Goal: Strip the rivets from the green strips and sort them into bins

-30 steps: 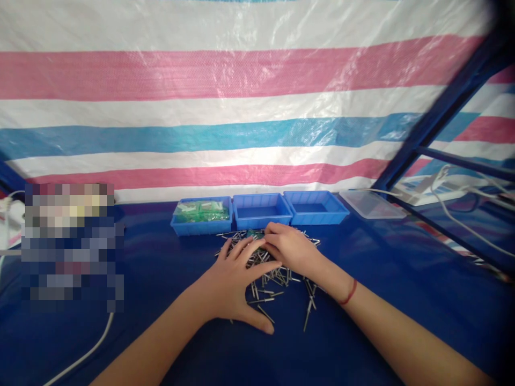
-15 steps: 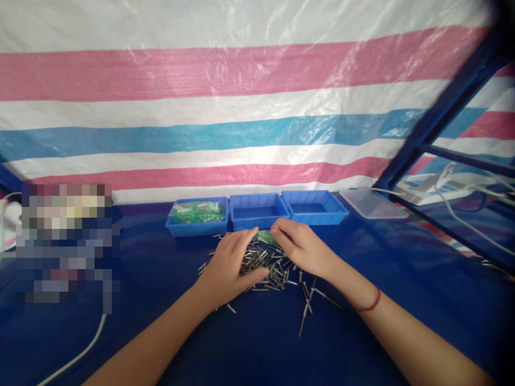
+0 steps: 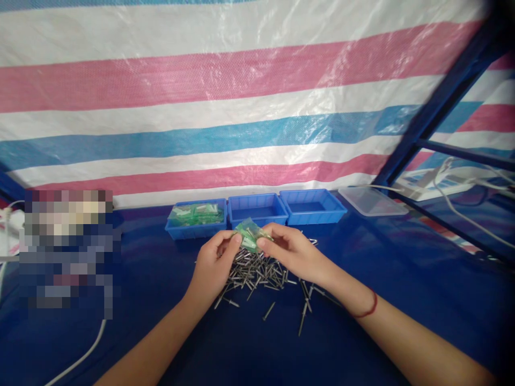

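Between my hands is a small green plastic bag (image 3: 250, 234), raised over the pile. My left hand (image 3: 215, 260) pinches its left side between thumb and fingers. On the other side, my right hand (image 3: 298, 251) grips it with the thumb in front. Light and silvery bits show inside the bag, too small to name. Below lies a heap of metal pop rivets (image 3: 257, 273), partly hidden by my hands. A few loose rivets (image 3: 304, 305) are scattered nearer to me on the right.
Three blue bins stand in a row behind: the left bin (image 3: 197, 231) holds green bags, while the middle bin (image 3: 257, 209) and right bin (image 3: 314, 206) show bare floors. A clear plastic lid (image 3: 374, 201) lies at right. A white cable (image 3: 86, 351) crosses the table's left side.
The green bag has come up off the pile into both hands. My left hand has gone from spread over the rivets to pinching the bag. A rivet now lies apart in front.
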Available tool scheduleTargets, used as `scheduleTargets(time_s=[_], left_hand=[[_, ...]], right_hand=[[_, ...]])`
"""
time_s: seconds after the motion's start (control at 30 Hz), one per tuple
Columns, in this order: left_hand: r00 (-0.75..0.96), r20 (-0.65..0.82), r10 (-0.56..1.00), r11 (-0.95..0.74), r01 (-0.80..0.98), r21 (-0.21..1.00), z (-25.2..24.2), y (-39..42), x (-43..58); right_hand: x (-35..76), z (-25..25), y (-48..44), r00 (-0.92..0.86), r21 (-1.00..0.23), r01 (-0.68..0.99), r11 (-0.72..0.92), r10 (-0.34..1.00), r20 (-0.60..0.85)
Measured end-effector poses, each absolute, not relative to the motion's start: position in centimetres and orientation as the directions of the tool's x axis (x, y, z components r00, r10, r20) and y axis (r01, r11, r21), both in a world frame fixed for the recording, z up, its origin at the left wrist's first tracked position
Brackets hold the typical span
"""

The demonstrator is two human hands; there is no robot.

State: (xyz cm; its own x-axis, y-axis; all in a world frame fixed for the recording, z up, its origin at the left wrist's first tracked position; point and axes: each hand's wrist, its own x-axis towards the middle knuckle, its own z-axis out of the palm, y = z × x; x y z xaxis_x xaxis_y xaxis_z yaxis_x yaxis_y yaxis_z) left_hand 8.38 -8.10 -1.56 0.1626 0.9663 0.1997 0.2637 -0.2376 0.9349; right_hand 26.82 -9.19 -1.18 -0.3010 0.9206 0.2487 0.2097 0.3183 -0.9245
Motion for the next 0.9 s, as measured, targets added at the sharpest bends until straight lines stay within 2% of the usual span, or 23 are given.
scheduleTargets(time_s=[0.17, 0.37, 0.5, 0.63, 0.9], left_hand=[[0.191, 0.133, 0.973, -0.17, 0.195, 0.966, -1.51, -7.96, 8.51], [0.212, 0.132, 0.968, -0.185, 0.258, 0.948, -1.57, -7.55, 8.02], [0.248, 0.11, 0.962, -0.145, 0.127, 0.981, -1.31, -7.79, 8.3], [0.209, 0.083, 0.974, -0.089, 0.021, 0.996, -1.46, -7.97, 8.55], [0.188, 0.14, 0.972, -0.171, 0.158, 0.973, -2.07, -7.69, 8.28]], right_hand=[[27.13, -2.07, -8.66, -0.299, -0.926, 0.21, 0.315, 0.922, 0.246], [27.28, -1.98, -8.68, -0.238, -0.892, 0.31, 0.33, 0.935, 0.263], [26.88, -1.82, -8.92, -0.163, -0.954, 0.193, 0.228, 0.967, 0.198], [26.63, -1.54, -9.05, -0.108, -0.965, 0.127, 0.232, 0.97, 0.219], [26.57, -1.79, -8.86, -0.099, -0.958, 0.092, 0.272, 0.96, 0.263]])
